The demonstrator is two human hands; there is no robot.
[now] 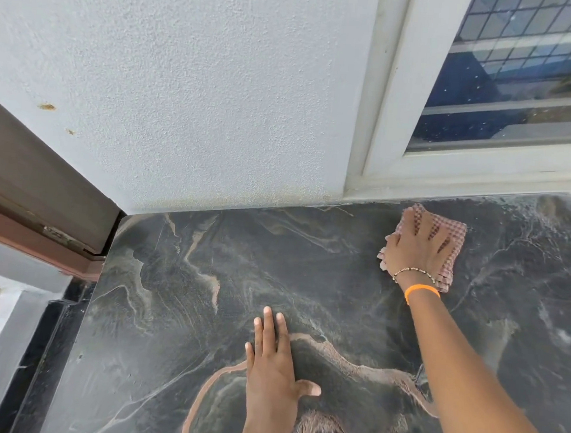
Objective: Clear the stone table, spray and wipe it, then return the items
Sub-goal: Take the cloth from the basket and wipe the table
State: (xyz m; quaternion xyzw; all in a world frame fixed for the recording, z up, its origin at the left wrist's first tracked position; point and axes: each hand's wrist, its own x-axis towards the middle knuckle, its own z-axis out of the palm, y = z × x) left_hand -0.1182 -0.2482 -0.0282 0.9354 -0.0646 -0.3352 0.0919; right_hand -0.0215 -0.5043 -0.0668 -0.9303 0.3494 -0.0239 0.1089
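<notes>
I judge clearing done and wiping underway: my right hand [420, 246] presses flat on the pink checked cloth [441, 237] at the dark veined stone table [181, 277]'s far edge, left hand [271, 364] splayed empty, items unreturned.

Soft, even daylight fills the scene, bright but without hard glare. The dark veined stone surface [208, 278] carries a dull pale sheen, strongest toward its far right corner below the white-framed window [502, 95]. Shadows are faint and diffuse, only a slight darkening under the forearms. The wide lens bends straight lines, so the window frame and the textured white wall [185, 78] lean outward. Focus is fairly sharp overall, with slight softness at the edges.
</notes>
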